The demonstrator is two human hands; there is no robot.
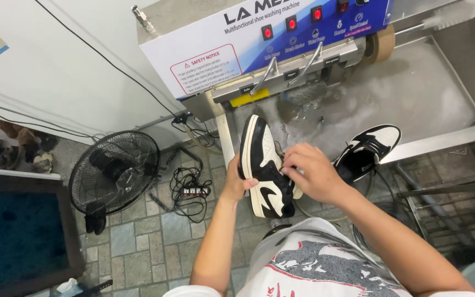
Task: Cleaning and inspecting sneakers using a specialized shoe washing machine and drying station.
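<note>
I hold a black and cream sneaker (263, 159) on its side at the front edge of a steel wash basin (441, 137). My left hand (237, 184) grips its heel side from below. My right hand (313, 171) rests on the tongue and laces, fingers closed on them. A second matching sneaker (368, 149) lies on the basin's front rim just right of my right hand, its opening facing me.
A shoe washing machine panel (259, 38) with red buttons and two metal levers (290, 69) stands behind the basin. A black floor fan (114, 170), a power strip with tangled cables (191, 192) and several shoes (17, 146) lie on the tiled floor at left.
</note>
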